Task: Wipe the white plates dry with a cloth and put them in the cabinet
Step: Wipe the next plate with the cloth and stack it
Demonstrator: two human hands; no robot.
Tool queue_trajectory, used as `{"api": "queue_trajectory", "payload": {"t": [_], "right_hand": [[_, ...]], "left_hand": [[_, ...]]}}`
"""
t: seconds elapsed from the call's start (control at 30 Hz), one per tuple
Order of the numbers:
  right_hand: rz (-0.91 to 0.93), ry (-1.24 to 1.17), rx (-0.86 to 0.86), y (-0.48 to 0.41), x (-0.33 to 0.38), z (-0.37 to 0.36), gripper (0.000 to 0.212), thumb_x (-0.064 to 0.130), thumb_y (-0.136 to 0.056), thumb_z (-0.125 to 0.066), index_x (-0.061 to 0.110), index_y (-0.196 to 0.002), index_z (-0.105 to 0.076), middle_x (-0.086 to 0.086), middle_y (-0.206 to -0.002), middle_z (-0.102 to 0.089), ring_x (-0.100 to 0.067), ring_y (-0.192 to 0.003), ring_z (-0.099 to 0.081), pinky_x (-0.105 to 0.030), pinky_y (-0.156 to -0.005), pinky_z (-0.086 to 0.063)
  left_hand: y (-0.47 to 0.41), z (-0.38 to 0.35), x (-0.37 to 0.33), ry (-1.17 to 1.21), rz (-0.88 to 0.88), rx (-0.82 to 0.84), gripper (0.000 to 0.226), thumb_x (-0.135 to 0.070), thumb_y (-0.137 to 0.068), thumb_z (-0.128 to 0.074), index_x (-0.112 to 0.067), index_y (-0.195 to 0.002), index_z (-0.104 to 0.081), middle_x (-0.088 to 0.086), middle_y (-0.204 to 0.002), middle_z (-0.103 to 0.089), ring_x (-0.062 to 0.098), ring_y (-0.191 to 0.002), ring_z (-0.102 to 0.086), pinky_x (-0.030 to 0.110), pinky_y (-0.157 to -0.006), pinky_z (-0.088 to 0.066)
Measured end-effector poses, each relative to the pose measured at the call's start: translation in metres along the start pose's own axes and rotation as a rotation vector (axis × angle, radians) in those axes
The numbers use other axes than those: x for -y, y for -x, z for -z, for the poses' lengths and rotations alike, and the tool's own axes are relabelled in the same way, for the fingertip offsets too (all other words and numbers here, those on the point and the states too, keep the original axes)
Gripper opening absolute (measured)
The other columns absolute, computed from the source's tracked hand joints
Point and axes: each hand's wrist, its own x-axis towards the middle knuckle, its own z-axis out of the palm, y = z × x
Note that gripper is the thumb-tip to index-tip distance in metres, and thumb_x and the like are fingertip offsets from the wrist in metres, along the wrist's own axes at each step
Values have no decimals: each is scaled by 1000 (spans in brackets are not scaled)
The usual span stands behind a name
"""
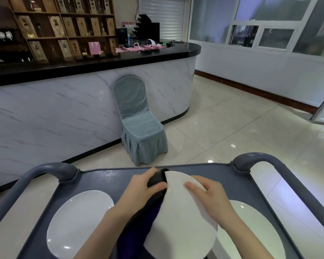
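Note:
I hold a white plate point(180, 217) tilted up on edge above the grey cart top point(108, 176). My right hand point(208, 191) grips its upper right rim, fingers spread over the face. My left hand point(144, 186) presses a dark cloth point(156, 179) against the plate's left edge; the cloth hangs down behind the plate with a purple side showing. A second white plate point(79, 223) lies flat on the cart at the left. A third white plate point(251, 227) lies at the right, partly hidden by my right arm.
The cart has raised grey handles at the far left point(51, 170) and far right point(254, 159). A blue-grey covered chair point(138, 124) stands against a marble-fronted bar counter point(64, 109) ahead. Tiled floor point(241, 131) stretches to the right.

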Motion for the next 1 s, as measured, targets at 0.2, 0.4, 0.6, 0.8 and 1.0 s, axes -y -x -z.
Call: {"api": "queue_trajectory", "payload": {"t": [0.2,0.4,0.6,0.8,1.0], "right_hand": [[77,60,17,-7,3,3,16,21,-93,-65,32,-93,-77,24,-94,-73,8,-88,-65,-6,-73,-43],[-83,-226,-315,1,-9,0,27,22,-93,-64,45,-85,-75,22,-93,-74,6,-84,-67,-19,-69,-48],[79,66,12,-7,-5,2,19,25,-96,-63,41,-94,-72,29,-98,-71,10,-93,-63,-4,-75,-42],[91,19,-37,-10,-3,8,16,23,-94,-65,34,-92,-75,22,-94,-74,8,-88,-65,-5,-73,-43],[-30,-172,-227,-2,-11,6,20,21,-96,-61,36,-93,-75,21,-93,-74,7,-85,-66,-3,-67,-45]], "left_hand": [[2,-5,-6,68,34,-64,26,-33,-87,-68,-19,-70,-54,0,-64,-57,3,-60,-42,20,-59,-35],[19,-24,8,326,324,-359,33,-30,-91,-62,-2,-75,-56,-1,-62,-58,10,-60,-46,20,-56,-40],[2,-4,7,118,96,-66,18,-30,-86,-69,-24,-72,-61,-6,-69,-65,-3,-61,-49,14,-59,-40],[16,-17,6,264,147,-182,23,-20,-90,-67,-22,-68,-59,-13,-63,-62,-1,-60,-50,12,-58,-40],[30,-36,14,405,412,-375,31,-26,-91,-64,-2,-74,-58,3,-62,-62,12,-61,-49,22,-57,-43]]}}
